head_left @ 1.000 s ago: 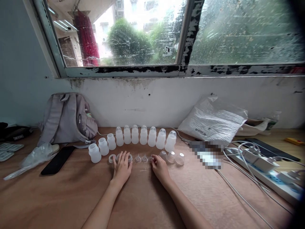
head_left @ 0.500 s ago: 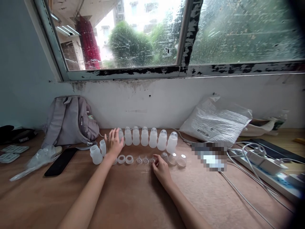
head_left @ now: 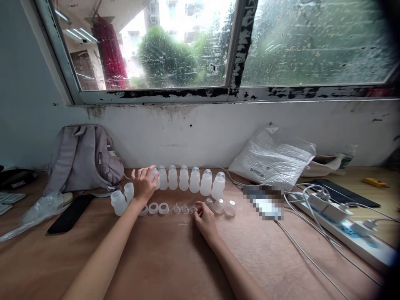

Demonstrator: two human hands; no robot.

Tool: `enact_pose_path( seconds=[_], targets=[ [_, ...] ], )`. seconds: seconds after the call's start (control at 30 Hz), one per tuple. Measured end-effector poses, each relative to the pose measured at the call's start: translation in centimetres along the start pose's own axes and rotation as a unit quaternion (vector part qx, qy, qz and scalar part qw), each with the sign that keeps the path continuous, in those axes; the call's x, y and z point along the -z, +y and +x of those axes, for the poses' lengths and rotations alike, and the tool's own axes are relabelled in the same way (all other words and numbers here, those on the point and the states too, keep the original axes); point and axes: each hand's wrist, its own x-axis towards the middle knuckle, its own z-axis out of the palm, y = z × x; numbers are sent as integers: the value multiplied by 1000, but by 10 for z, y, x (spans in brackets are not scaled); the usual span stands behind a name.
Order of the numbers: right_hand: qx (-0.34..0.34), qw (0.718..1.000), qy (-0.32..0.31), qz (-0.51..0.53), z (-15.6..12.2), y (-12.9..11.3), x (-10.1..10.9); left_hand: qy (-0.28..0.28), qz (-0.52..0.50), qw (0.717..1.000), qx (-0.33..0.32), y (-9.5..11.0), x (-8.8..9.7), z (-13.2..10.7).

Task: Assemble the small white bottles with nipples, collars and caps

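A row of small translucent white bottles (head_left: 193, 180) stands along the back of the wooden table (head_left: 175, 258). My left hand (head_left: 143, 183) reaches into the left part of that row and curls around an uncapped bottle there, which it mostly hides. Two more uncapped bottles (head_left: 119, 202) stand just left of it. In front lie white rings (head_left: 158, 208), small clear nipples (head_left: 180, 208) and clear domed caps (head_left: 225, 207). My right hand (head_left: 203, 218) rests on the table with its fingertips pinched on the rightmost nipple.
A grey backpack (head_left: 83, 156) leans on the wall at the left, a black phone (head_left: 70, 213) and crumpled plastic in front of it. At the right lie a white plastic bag (head_left: 275, 158), a power strip (head_left: 346, 227) with chargers and cables, and a dark tablet.
My left hand has left the rings at the front and moved back and left to the bottles, closing around one. My right hand has stayed at the nipples.
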Motion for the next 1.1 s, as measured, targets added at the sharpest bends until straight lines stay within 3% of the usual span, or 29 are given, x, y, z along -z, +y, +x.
enact_pose_path(
  seconds=[0.07,0.17,0.3,0.4,0.5,0.63,0.73,0.83,1.0,1.1],
  targets=[
    [-17,1000,3,8,0,-4,2,55,-43,998,3,10,14,-13],
    [-35,999,8,27,-3,-8,7,92,-115,989,3,25,27,-44],
    [-29,998,0,61,-9,-11,14,75,-194,978,-10,40,27,-91],
    [-21,997,-8,77,-14,-13,18,36,-231,972,-29,44,21,-111],
    [-24,996,-10,86,-17,-14,20,-6,-273,962,-19,45,18,-119],
    [-13,996,-29,84,-19,-17,20,-35,-339,938,56,47,17,-123],
    [-7,995,-43,95,-22,-22,21,-123,-381,911,101,50,15,-125],
    [-15,990,-61,130,-26,-30,27,-196,-381,899,88,54,10,-127],
    [4,973,-104,206,-31,-49,43,-202,-344,916,43,57,4,-133],
    [-12,958,-142,248,-31,-59,48,-227,-359,905,32,59,13,-131]
  ],
)
